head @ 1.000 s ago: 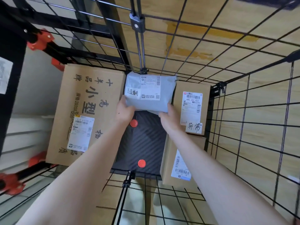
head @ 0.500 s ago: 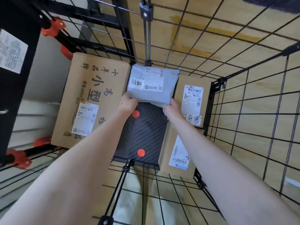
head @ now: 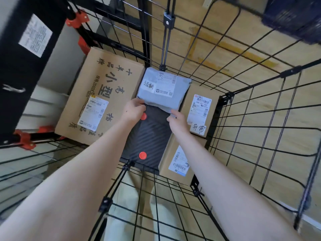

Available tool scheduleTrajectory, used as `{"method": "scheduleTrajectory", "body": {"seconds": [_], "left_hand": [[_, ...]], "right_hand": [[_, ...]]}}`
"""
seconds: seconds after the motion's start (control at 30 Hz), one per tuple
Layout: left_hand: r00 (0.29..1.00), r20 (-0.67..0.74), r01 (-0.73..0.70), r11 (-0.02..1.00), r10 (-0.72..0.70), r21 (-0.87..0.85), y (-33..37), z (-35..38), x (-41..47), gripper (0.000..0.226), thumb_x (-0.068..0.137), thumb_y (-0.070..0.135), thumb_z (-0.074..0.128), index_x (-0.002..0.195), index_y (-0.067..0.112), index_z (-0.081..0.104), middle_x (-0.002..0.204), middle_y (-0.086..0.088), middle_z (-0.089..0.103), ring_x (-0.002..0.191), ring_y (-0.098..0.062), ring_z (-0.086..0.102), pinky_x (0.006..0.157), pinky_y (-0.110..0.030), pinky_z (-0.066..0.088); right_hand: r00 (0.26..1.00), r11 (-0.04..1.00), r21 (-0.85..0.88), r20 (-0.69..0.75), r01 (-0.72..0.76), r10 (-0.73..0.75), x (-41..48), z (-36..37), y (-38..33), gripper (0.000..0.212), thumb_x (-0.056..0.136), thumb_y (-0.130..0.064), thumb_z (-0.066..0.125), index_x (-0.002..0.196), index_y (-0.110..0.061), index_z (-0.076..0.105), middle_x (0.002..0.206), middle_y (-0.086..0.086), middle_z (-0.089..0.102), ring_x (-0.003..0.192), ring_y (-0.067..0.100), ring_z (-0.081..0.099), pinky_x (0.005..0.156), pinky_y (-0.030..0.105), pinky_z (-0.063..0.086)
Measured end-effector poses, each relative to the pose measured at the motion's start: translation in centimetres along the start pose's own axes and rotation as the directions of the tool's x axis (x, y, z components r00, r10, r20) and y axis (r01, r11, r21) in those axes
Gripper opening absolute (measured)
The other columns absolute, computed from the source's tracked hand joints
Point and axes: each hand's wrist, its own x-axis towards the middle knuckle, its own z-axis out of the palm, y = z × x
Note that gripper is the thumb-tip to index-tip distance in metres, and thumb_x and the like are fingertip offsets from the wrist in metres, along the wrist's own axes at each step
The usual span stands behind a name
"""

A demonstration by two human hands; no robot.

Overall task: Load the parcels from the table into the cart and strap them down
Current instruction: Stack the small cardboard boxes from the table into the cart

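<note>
Both my arms reach down into the black wire cart (head: pixel 260 122). A grey plastic mailer bag (head: pixel 163 89) with white labels lies at the far end of the cart floor, against the far wire wall. My left hand (head: pixel 133 110) pinches its near left corner. My right hand (head: pixel 177 119) pinches its near right edge. A large cardboard box (head: pixel 102 94) with printed characters fills the left side. Two smaller cardboard boxes, one far (head: pixel 201 108) and one near (head: pixel 178 160), stand along the right side.
The cart's black ribbed floor (head: pixel 149 140) with two red round studs shows between the boxes. Wire mesh walls rise on all sides. A black post (head: pixel 22 54) with a white label and red clamps (head: pixel 78 20) stands at the left. Wooden flooring lies beyond the mesh.
The grey mailer has moved farther toward the far wall and lower onto the cart floor. Both hands followed it and now hold only its near edge.
</note>
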Motion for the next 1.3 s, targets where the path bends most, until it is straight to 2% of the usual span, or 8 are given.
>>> {"method": "scheduleTrajectory", "body": {"seconds": [0.07,0.2,0.43,0.6,0.73,0.97,1.13,1.3], "left_hand": [[0.999,-0.039,0.022,0.998,-0.024,-0.056,0.7,-0.9,-2.1,0.031,0.089,0.002,0.047,0.116,0.006,0.062,0.072,-0.001,0.059,0.057,-0.004,0.058,0.061,-0.018,0.046],[0.986,-0.167,-0.058,0.97,0.019,-0.235,2.8,-3.7,-8.9,0.021,0.086,0.003,0.052,0.081,0.019,0.063,0.084,-0.008,0.065,0.064,-0.014,0.06,0.073,-0.032,0.052],[0.903,-0.41,-0.27,0.911,0.128,-0.312,5.6,-8.9,-24.1,0.013,0.081,0.009,0.054,0.078,0.019,0.062,0.067,0.001,0.056,0.061,-0.016,0.049,0.067,-0.032,0.042],[0.818,-0.564,-0.374,0.849,0.113,-0.373,4.4,-10.8,-34.4,0.016,0.075,0.018,0.048,0.081,0.014,0.062,0.066,-0.001,0.055,0.058,-0.013,0.048,0.06,-0.027,0.042],[0.775,-0.631,-0.383,0.818,0.03,-0.43,2.2,-11.1,-41.2,0.02,0.09,0.002,0.046,0.085,0.01,0.064,0.07,-0.001,0.057,0.064,-0.013,0.051,0.068,-0.032,0.047],[0.655,-0.755,-0.493,0.75,-0.012,-0.44,-1.7,-11.8,-52.1,0.028,0.092,-0.001,0.045,0.081,0.017,0.064,0.069,-0.001,0.056,0.067,-0.013,0.053,0.07,-0.029,0.048],[0.484,-0.874,-0.562,0.78,0.038,-0.277,-5.6,-12.9,-61.9,0.022,0.095,0.006,0.049,0.085,0.019,0.063,0.074,0.0,0.06,0.072,-0.013,0.057,0.073,-0.025,0.048],[0.306,-0.948,-0.621,0.736,-0.089,-0.269,-11.7,-11.6,-72.9,0.022,0.093,0.002,0.049,0.084,0.015,0.064,0.07,-0.001,0.058,0.068,-0.014,0.055,0.07,-0.028,0.048]], "right_hand": [[1.0,1.0,-0.014,0.023,0.018,-0.018,-2.0,-0.3,-0.6,0.045,0.093,-0.004,0.046,0.137,-0.015,0.052,0.142,0.005,0.05,0.126,0.018,0.049,0.105,0.029,0.039],[0.994,0.993,-0.053,0.029,0.104,-0.102,-8.2,-1.5,-2.9,0.038,0.09,-0.005,0.049,0.123,-0.02,0.06,0.13,0.0,0.058,0.114,0.013,0.054,0.102,0.032,0.044],[0.939,0.933,-0.14,0.147,0.33,-0.31,-21.4,-3.4,-7.4,0.032,0.088,-0.004,0.052,0.104,-0.03,0.064,0.106,-0.017,0.06,0.106,0.006,0.057,0.099,0.035,0.048],[0.857,0.859,-0.15,0.259,0.49,-0.445,-29.7,-3.5,-9.3,0.037,0.085,-0.004,0.054,0.09,-0.039,0.063,0.101,-0.016,0.063,0.103,0.008,0.06,0.097,0.041,0.05],[0.758,0.777,-0.153,0.397,0.61,-0.517,-36.4,-2.9,-9.7,0.031,0.089,-0.008,0.053,0.1,-0.034,0.065,0.106,-0.01,0.062,0.104,0.012,0.061,0.095,0.035,0.051],[0.5,0.542,-0.133,0.607,0.83,-0.617,-47.2,-2.2,-8.6,0.023,0.09,-0.01,0.06,0.111,-0.02,0.066,0.103,-0.011,0.063,0.091,-0.01,0.054,0.069,-0.003,0.039],[0.346,0.438,-0.055,0.704,0.898,-0.62,-54.9,-1.2,-4.8,0.024,0.089,-0.013,0.063,0.109,-0.025,0.067,0.101,-0.01,0.066,0.093,-0.002,0.06,0.079,0.013,0.048],[0.186,0.365,0.026,0.826,0.93,-0.533,-63.2,0.3,0.7,0.022,0.088,-0.016,0.065,0.106,-0.027,0.068,0.097,-0.01,0.067,0.091,0.004,0.064,0.081,0.02,0.052]]}}
